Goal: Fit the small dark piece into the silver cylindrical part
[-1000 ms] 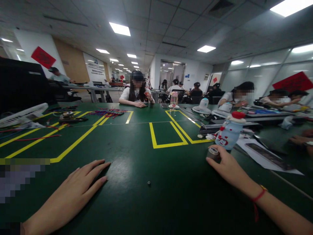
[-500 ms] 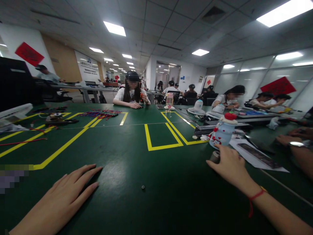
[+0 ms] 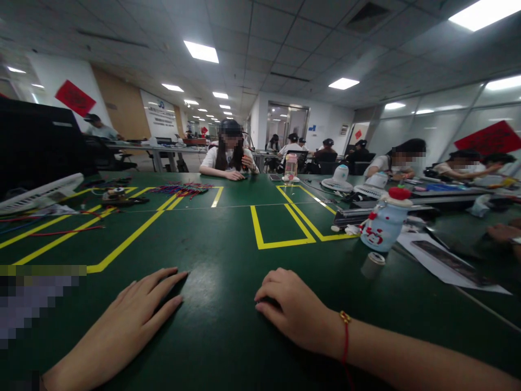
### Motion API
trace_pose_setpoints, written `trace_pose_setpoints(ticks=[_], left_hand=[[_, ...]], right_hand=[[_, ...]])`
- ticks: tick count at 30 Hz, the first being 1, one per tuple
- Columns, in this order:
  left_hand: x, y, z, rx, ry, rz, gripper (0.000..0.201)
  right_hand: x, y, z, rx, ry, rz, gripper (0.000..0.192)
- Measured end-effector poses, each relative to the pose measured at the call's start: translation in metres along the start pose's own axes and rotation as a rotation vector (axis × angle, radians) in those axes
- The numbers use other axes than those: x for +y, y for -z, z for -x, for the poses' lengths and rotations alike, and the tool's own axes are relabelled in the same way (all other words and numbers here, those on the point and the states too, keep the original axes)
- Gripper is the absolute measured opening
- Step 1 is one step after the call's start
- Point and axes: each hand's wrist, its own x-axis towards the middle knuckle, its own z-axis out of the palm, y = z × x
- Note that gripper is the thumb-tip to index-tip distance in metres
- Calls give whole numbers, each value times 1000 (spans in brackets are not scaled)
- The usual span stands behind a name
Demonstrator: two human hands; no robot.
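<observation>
Two bare hands rest on a dark green table (image 3: 228,239): the left hand (image 3: 122,320) lies flat and released, fingers spread, while the right hand (image 3: 295,309) sits just beside it, fingers curled under against the surface, and whether it covers anything cannot be told. Well right of that hand stands a small grey cylinder (image 3: 372,264), untouched, with a pale blue bottle with a red cap (image 3: 385,220) just behind it.

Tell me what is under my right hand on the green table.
The right hand rests knuckles-up on the green table, fingers curled down. Only the table shows around it; whatever lies beneath the palm is covered. The small roll stands apart, uncovered.
</observation>
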Motion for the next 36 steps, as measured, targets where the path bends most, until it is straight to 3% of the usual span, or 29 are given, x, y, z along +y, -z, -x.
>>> trace_pose_setpoints(ticks=[4,8,11,15,28,33,36], left_hand=[[-4,-3,0,0,-5,6,53],[-5,-4,-1,-5,4,8,54],[-4,-5,-1,-17,0,18,55],[-8,-7,-2,0,-5,28,56],[-20,-15,-6,-5,-16,19,57],[-16,-14,-5,6,-21,18,57],[-13,-12,-6,-5,-14,25,57]], right_hand=[[28,55,21,147,-131,99,16],[89,127,63,381,-475,309,30],[135,156,99,368,-670,337,39],[161,156,124,291,-696,206,37],[154,146,121,179,-688,132,37],[151,136,128,197,-687,-97,70],[144,125,124,179,-721,-35,66]])
